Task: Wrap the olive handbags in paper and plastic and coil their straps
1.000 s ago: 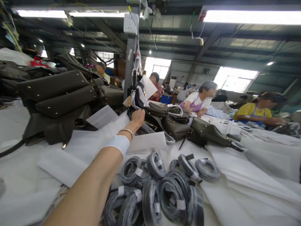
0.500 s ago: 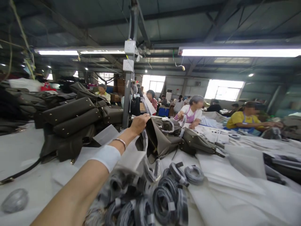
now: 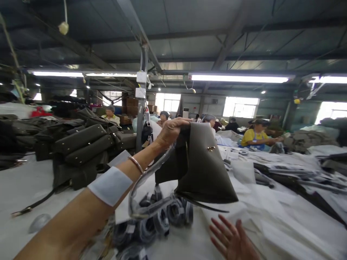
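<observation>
My left hand [image 3: 172, 131] grips the top edge of a dark olive-grey handbag [image 3: 206, 166], holding it up above the table. A gold clasp [image 3: 211, 148] shows on the bag's front. A strap wrapped in clear plastic [image 3: 132, 202] loops down from it on the left, and a thin dark strap hangs at its bottom. My right hand [image 3: 234, 240] is below the bag at the lower right, palm up with the fingers spread, touching nothing. Several plastic-wrapped coiled straps [image 3: 148, 229] lie on the table beneath the bag.
On the left a heap of dark bags [image 3: 84, 144] is stacked on the white table. White sheets [image 3: 287, 213] cover the right side. A post with sockets [image 3: 141, 108] rises behind. Co-workers, one in a yellow shirt [image 3: 251, 137], sit across the table.
My left hand has lifted the bag off the table and brought it closer. My right hand has come into view at the lower right. The view has shifted to the right.
</observation>
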`<state>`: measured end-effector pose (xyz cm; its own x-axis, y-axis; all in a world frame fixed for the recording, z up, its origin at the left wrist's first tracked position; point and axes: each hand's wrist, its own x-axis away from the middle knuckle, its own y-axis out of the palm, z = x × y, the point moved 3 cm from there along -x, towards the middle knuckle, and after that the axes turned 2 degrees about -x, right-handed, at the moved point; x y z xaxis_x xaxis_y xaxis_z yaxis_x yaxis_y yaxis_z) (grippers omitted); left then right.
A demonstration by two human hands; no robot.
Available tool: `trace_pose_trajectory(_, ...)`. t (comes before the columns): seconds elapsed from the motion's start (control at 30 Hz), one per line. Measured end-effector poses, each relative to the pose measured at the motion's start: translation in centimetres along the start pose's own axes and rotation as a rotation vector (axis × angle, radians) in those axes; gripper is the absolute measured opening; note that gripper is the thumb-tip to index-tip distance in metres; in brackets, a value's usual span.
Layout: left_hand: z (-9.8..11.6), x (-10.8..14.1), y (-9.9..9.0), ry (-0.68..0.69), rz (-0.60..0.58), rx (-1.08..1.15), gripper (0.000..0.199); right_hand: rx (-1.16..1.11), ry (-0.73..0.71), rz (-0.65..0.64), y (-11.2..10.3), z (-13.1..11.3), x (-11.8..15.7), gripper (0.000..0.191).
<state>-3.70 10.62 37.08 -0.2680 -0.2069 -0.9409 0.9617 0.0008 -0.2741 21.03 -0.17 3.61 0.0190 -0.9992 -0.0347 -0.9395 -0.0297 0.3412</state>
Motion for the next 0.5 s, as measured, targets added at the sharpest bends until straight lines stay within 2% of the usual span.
trace_pose_trajectory(0.07,1.3,1.4,2.1,-0.120,-0.104,0.201,0.028,-0.260,0.041,0.039,-1.6,-2.3,2.1,0.071)
trace_pose_trajectory(0.13,2.2,3.3,4.8,-0.239,-0.282,0.371,0.029,-0.320,0.068,0.027,-1.9,-3.8,4.7,0.070)
trace_pose_trajectory(0.2,2.7,5.6,7.6,-0.311,-0.510,0.415,0.029,-0.328,0.112,0.020,-1.2,-4.0,7.5,0.075)
trace_pose_trajectory(0.27,2.9,8.1,9.9,-0.346,-0.699,0.283,0.030,-0.391,0.167,0.056,-0.3,-2.6,10.8,0.073)
trace_pose_trajectory(0.37,2.8,11.9,11.8,-0.405,-0.816,0.017,0.033,-0.456,0.303,0.082,0.8,1.9,17.2,0.056)
trace_pose_trajectory(0.43,3.5,14.6,11.8,-0.434,-0.842,-0.038,0.033,-0.339,0.476,-0.037,0.9,5.1,22.0,0.052)
trace_pose_trajectory(0.5,5.4,17.5,11.2,-0.440,-0.872,-0.020,0.028,-0.070,0.564,-0.185,0.1,6.7,26.1,0.048)
